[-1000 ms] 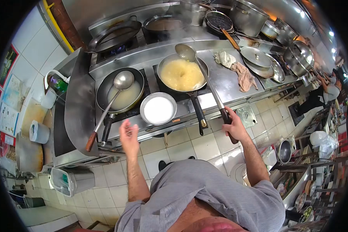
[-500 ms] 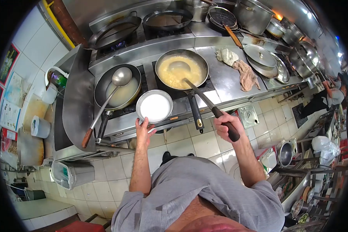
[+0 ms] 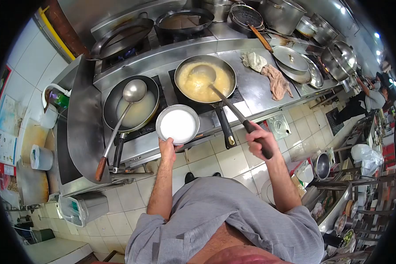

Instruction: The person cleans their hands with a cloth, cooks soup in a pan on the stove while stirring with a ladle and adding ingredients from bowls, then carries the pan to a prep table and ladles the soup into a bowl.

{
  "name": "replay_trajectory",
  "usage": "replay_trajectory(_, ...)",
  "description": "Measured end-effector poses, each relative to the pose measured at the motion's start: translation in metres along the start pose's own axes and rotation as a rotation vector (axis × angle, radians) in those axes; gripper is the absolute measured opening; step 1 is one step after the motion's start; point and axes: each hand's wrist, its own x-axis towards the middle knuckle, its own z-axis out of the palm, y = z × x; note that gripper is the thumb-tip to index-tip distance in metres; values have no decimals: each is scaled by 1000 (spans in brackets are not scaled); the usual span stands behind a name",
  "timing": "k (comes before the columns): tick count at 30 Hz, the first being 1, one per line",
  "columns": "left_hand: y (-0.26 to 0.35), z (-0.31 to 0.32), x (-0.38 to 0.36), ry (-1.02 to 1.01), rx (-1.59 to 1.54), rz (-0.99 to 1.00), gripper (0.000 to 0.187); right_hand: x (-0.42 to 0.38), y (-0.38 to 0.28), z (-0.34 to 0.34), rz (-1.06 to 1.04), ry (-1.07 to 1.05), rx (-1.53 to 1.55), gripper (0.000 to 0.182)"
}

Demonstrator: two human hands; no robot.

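My left hand (image 3: 167, 148) is closed on the near rim of a metal bowl (image 3: 196, 132) holding a white liquid (image 3: 177, 125); the fingers under it are partly hidden. My right hand (image 3: 261, 141) grips the dark handle of a ladle (image 3: 226, 102). Its round head rests in the yellow, bubbling contents (image 3: 207, 91) of a frying pan (image 3: 177, 82) on the stove. Left of the bowl stands a second pan (image 3: 108, 115) with pale liquid, and a wooden-handled ladle (image 3: 135, 91) lies across it.
Dark woks (image 3: 123, 37) sit on the back burners. Crumpled cloths (image 3: 277, 82) and pot lids (image 3: 291, 58) lie right of the frying pan. Both pan handles (image 3: 225, 127) jut over the stove's front edge. A co-worker (image 3: 374, 99) stands at far right.
My left hand has gone from spread fingers beside the bowl to holding its rim. The ladle's head has shifted slightly within the yellow contents. The whole view has shifted a little.
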Motion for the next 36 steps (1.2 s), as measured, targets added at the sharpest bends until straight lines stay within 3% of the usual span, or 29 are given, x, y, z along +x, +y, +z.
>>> replay_trajectory(3, 8, 5, -7, 35, 21, 6, 60, 11, 49, 3, -227, 224, -759, 73)
replay_trajectory(4, 13, 7, -9, 35, 21, 2, 60, 11, 63, 9, -233, 284, -845, 85)
replay_trajectory(5, 19, 8, -11, 3, 3, -5, 62, 2, 69, 23, -214, 274, -838, 83)
replay_trajectory(8, 36, 17, -14, -46, -4, 22, 65, -23, 53, 55, -85, 183, -324, 73)
replay_trajectory(11, 59, 32, -9, -88, 22, 73, 66, -18, 9, 22, 27, 12, 184, 54)
replay_trajectory(13, 75, 41, -4, -103, 34, 95, 67, -4, 6, -5, -7, 38, 56, 60)
replay_trajectory(16, 95, 52, 7, -87, 75, 145, 67, 11, 48, 0, -217, 266, -718, 77)
replay_trajectory(17, 101, 55, 10, -89, 77, 150, 67, 10, 63, 9, -245, 302, -810, 80)
replay_trajectory(21, 123, 68, 29, -70, 123, 204, 65, -15, 58, 53, -159, 165, -465, 77)
replay_trajectory(25, 140, 80, 51, -39, 142, 258, 68, -4, 5, 13, 11, -50, 302, 48)
replay_trajectory(29, 150, 89, 69, -66, 93, 285, 60, 19, 49, 9, -232, 231, -660, 73)
replay_trajectory(31, 156, 95, 72, -33, 81, 316, 59, 12, 75, 32, -240, 322, -842, 76)
replay_trajectory(33, 160, 100, 77, -5, 82, 310, 59, 2, 82, 49, -168, 264, -630, 79)
replay_trajectory(36, 161, 103, 86, 10, 93, 281, 59, -9, 58, 49, -74, 134, -212, 61)
